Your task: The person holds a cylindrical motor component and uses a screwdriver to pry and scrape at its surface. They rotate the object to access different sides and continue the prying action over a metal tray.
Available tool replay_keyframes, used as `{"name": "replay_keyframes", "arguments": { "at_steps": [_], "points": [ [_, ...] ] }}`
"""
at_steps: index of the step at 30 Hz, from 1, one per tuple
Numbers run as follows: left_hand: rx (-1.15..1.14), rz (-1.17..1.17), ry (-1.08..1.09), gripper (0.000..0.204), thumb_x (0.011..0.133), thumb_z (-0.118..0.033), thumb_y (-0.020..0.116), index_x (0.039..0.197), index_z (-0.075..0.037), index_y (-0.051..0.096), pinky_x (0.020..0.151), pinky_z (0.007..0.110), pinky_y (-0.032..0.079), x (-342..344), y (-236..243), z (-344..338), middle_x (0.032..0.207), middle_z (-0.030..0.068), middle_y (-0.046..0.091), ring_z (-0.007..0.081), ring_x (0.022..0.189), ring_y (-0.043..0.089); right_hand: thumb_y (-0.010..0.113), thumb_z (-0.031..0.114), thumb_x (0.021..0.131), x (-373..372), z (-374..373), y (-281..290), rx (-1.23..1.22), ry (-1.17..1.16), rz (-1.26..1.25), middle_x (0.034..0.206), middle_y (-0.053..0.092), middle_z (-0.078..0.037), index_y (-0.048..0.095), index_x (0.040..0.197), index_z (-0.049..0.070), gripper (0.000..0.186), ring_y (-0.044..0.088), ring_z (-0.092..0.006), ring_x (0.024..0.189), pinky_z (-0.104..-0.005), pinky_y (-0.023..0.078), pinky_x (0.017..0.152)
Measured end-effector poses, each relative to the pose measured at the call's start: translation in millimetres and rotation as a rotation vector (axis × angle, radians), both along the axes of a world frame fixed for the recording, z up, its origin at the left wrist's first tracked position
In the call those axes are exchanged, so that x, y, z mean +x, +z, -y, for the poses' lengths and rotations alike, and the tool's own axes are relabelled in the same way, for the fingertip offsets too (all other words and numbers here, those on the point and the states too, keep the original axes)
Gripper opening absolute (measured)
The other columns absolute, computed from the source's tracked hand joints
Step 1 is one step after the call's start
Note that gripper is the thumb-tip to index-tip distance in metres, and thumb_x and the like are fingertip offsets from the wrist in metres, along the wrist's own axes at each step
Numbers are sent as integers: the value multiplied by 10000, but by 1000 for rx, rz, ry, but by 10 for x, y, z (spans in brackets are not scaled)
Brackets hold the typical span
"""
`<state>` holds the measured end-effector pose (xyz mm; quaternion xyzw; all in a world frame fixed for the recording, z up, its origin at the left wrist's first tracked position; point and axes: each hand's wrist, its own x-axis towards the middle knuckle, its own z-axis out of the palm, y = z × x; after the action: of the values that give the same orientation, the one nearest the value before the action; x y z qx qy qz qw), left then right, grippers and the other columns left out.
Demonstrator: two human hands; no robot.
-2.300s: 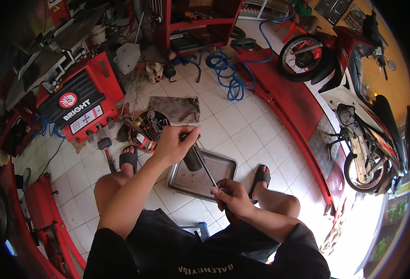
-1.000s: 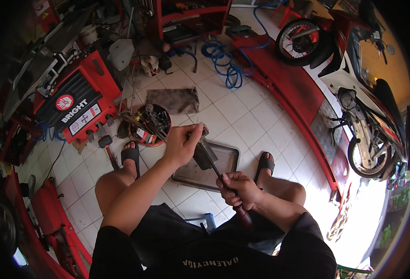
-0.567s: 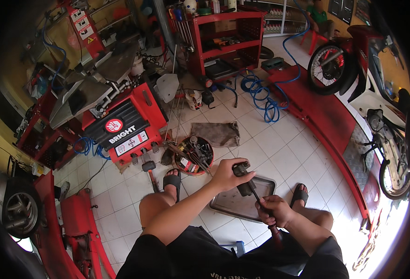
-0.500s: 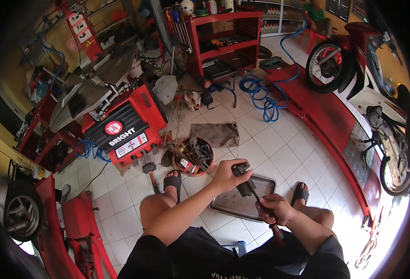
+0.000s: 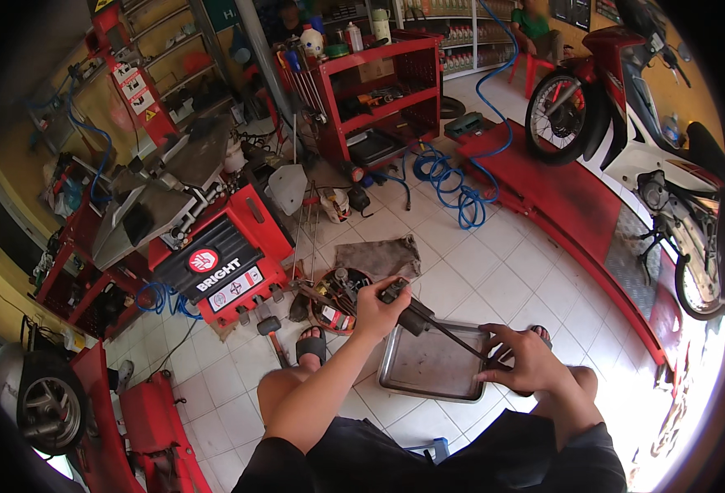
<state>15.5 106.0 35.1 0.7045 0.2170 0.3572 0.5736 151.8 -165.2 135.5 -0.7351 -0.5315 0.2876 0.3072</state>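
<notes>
My left hand [image 5: 376,314] is closed round a dark, greasy metal part [image 5: 417,319]. A blocky end [image 5: 393,290] pokes out above the fingers, and a thicker cylinder shows below them. From that cylinder a long thin dark rod [image 5: 454,339] slants down to the right. The fingers of my right hand [image 5: 527,358] are bent around the rod's far end; whether a handle lies within the palm is hidden. Below both hands, a shallow metal tray [image 5: 428,366] rests on the tiled floor between my feet.
A tub of tools and bottles [image 5: 338,297] stands just beyond my left hand, near a grey cloth [image 5: 379,256] and a hammer [image 5: 272,330]. Left is a red tyre machine [image 5: 223,263]; right, a red lift ramp [image 5: 560,214] with a motorcycle [image 5: 625,156]. A blue hose [image 5: 461,193] lies coiled.
My hands have moved farther apart, and more of the thin rod shows between them. The red handle below my right hand is out of sight. My view has shifted slightly.
</notes>
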Motion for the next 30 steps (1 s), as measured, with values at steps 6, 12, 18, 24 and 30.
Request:
{"name": "replay_keyframes", "arguments": {
  "at_steps": [6, 12, 18, 24, 30],
  "points": [
    [-326, 56, 153, 275, 868, -213, 775, 986, 32, 734, 691, 247, 466, -24, -58, -267, 760, -19, 657, 69, 728, 575, 828, 163, 764, -67, -6, -46, 365, -49, 532, 965, 715, -106, 598, 1264, 55, 560, 723, -286, 784, -367, 573, 632],
    [-116, 43, 201, 385, 999, -334, 606, 1000, 29, 733, 599, 230, 349, -81, -94, -225, 678, -56, 548, 45, 659, 443, 785, 128, 846, -185, 45, -294, 494, -82, 364, 970, 707, -91, 649, 1208, 4, 406, 690, -188, 671, -293, 547, 557],
    [-35, 102, 179, 408, 1040, -342, 539, 1026, 20, 728, 561, 247, 249, -113, 31, -232, 660, -93, 413, 35, 637, 331, 661, 212, 995, -137, 64, -391, -8, -240, -1049, 993, 699, -104, 620, 1241, -38, 354, 648, -133, 847, -231, 480, 547],
    [-25, 12, 124, 496, 1058, -405, 483, 1040, 23, 732, 587, 257, 320, -136, -15, -305, 662, -70, 481, 54, 645, 397, 734, 57, 868, -96, 18, -350, 382, -142, 165, 947, 731, -119, 643, 1242, 11, 388, 740, -250, 846, -310, 591, 694],
    [1, 55, 120, 495, 1066, -381, 436, 1065, 13, 736, 684, 267, 431, -113, 100, -233, 746, 26, 637, 101, 693, 516, 726, 36, 882, -201, 76, -454, 365, -134, -20, 947, 737, -152, 631, 1250, -82, 398, 748, -251, 843, -303, 583, 754]
  ]
}}
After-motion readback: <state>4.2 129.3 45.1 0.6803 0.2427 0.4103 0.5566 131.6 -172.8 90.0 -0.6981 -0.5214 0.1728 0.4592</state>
